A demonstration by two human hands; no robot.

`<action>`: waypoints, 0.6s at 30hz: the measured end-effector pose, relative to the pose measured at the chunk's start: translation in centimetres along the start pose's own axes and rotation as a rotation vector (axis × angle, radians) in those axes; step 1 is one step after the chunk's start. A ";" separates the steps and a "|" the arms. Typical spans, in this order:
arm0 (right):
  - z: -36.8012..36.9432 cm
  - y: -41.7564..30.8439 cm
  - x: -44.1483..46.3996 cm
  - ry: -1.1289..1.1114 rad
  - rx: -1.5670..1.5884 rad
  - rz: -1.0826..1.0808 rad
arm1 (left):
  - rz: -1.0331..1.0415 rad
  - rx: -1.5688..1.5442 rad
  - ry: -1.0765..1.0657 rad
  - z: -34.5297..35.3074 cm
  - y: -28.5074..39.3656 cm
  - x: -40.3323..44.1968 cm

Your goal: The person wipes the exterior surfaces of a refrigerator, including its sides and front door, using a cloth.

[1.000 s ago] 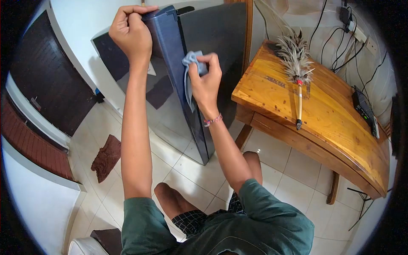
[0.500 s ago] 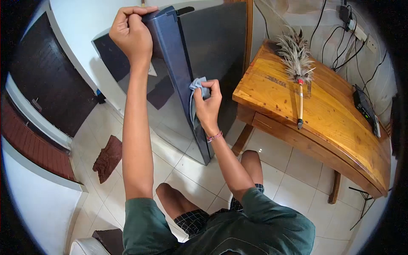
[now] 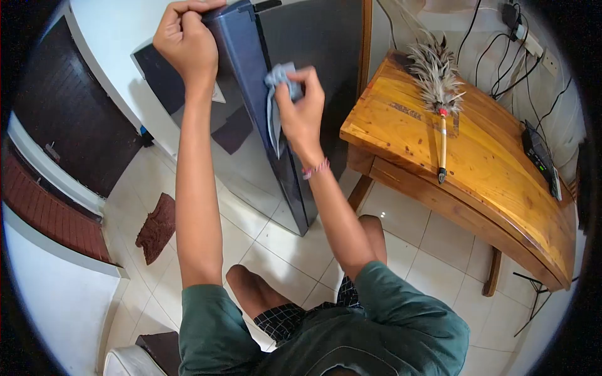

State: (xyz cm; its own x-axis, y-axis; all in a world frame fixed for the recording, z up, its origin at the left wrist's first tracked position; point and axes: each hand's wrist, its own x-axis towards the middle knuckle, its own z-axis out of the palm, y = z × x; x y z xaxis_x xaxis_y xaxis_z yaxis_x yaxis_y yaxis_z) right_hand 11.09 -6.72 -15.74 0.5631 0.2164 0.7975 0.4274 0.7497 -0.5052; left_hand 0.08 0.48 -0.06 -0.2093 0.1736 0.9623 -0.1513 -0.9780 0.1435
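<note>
A dark, glossy refrigerator [image 3: 326, 62] stands in front of me, its blue-grey door edge [image 3: 241, 69] facing up toward the camera. At the top corner of that door, my left hand [image 3: 188, 47] is closed, with its fingers curled over the edge. My right hand [image 3: 301, 109] pinches a crumpled light blue-grey cloth [image 3: 274, 122] against the side edge of the door. Part of the cloth hangs down below the fingers. The fingertips of the left hand are partly cut off at the top of the view.
To the right is a wooden desk [image 3: 389, 125] with a feather duster [image 3: 439, 94] and a black router [image 3: 540, 156] on it. Cables [image 3: 501, 69] run along the wall. A brown floor cloth [image 3: 155, 229] lies on the tiles at left, near a dark door [image 3: 69, 113].
My right hand has moved up along the door edge with the cloth. My left hand stays at the door's top corner, while the view has shifted slightly.
</note>
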 end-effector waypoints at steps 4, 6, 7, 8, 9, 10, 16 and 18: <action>-2.4 1.7 -6.8 0.009 -0.064 0.190 | 0.042 -0.013 -0.011 0.3 0.7 0.0; -2.3 1.6 -7.3 0.035 -0.073 0.181 | 0.034 -0.025 0.009 0.3 0.5 0.0; -2.0 1.5 -6.7 0.041 -0.075 0.156 | 0.030 -0.033 0.011 0.3 0.5 -0.1; -1.5 1.5 -5.8 0.048 -0.078 0.129 | 0.029 -0.044 0.014 0.4 0.5 -0.1; -0.7 0.7 -4.0 0.059 -0.029 0.081 | 0.028 -0.056 0.017 0.5 0.6 -0.1; 0.2 -0.6 -1.6 0.057 -0.029 0.005 | 0.030 -0.052 0.021 0.5 0.5 0.1; 3.0 -3.3 6.2 0.116 0.016 -0.189 | 0.008 0.014 -0.003 0.2 0.6 -0.1; 1.7 -1.4 4.1 0.165 -0.031 -0.044 | 0.005 0.026 -0.003 0.2 0.8 -0.1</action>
State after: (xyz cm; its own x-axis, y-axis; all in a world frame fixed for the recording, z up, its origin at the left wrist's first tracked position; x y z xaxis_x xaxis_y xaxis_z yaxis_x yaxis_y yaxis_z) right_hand 11.55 -5.81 -11.20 0.6512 0.0765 0.7551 0.4738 0.7363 -0.4832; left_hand 0.18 -0.33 0.03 -0.2069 0.1687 0.9637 -0.1247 -0.9815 0.1450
